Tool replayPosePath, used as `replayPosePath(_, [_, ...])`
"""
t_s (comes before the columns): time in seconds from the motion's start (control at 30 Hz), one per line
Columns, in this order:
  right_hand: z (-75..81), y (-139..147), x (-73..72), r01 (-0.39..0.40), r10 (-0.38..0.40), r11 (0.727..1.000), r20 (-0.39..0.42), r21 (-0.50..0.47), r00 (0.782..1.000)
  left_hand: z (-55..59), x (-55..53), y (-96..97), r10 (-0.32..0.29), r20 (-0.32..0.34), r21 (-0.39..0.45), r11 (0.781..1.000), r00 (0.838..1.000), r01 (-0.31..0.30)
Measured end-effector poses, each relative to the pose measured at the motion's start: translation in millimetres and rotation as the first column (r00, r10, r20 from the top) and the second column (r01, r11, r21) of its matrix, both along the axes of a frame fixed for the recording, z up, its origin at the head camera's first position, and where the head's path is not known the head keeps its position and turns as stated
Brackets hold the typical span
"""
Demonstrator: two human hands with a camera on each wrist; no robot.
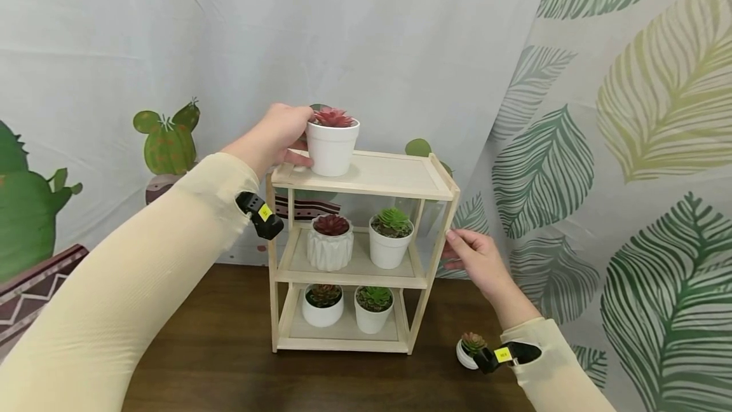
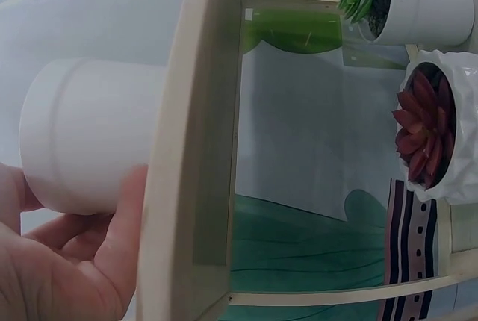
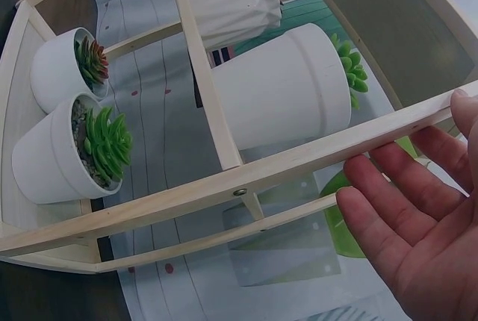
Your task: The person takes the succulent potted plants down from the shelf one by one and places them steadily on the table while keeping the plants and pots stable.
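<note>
From where I stand, a pale wooden rack (image 1: pixel 366 189) takes up the middle of the dark tabletop (image 1: pixel 217 348); on its middle shelf a ribbed white pot (image 1: pixel 330 250) with a dark red plant sits left of a smooth white pot (image 1: pixel 389 253) with a green one; on the bottom shelf a low white bowl (image 1: pixel 323 317) stands beside a tapered white pot (image 1: pixel 373 322), its plant green as well. Off to the right, near the rack's foot, is a small white planter (image 1: pixel 466 357), partly covered in the head view by the right wrist's black camera (image 1: pixel 487 360); behind everything hangs a pale cloth (image 1: pixel 400 49) printed with cacti, and to the right one with big leaves (image 1: pixel 549 170).

The red succulent pot (image 1: pixel 333 150) is at the left part of the top shelf (image 1: pixel 394 173); it points rim and leaves upward, its long axis close to vertical; the shelf's edge hides its base in the left wrist view, so I cannot tell if its full weight rests there. The left hand (image 1: pixel 286 133) has its grip clamped on that pot from the left, thumb near the rim, fingers lower down; the right hand (image 1: pixel 477 259) touches the rack's right post (image 1: pixel 440 243), its grip loose, fingers apart and fairly straight.
</note>
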State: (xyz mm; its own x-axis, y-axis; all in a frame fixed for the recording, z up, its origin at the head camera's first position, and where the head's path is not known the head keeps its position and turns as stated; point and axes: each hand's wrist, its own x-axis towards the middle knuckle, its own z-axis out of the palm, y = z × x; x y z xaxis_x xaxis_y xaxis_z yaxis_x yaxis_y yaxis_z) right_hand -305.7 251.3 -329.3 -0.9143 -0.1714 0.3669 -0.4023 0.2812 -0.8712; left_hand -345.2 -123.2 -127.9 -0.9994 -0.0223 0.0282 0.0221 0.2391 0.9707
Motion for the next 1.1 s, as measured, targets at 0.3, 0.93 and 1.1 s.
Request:
replayPosePath(0.3, [-1.9,-0.4,-0.8,0.002,-0.002,1.0,0.009,0.0,1.0,0.8,-0.2,-2.2,0.07,-0.062,-0.106,0.991,0.996,-0.077])
replayPosePath(0.93, [-2.8,-1.0,-0.5,0.005,-0.005,1.0,0.004,-0.007,1.0,6.9,-1.4,-1.9,0.086,-0.085,-0.178,0.979,0.993,-0.1])
replayPosePath(1.1, [-2.4,-1.2,-0.6,0.004,-0.004,1.0,0.002,-0.01,1.0,8.3,-0.6,-0.6,0.092,-0.094,-0.191,0.976,0.991,-0.108])
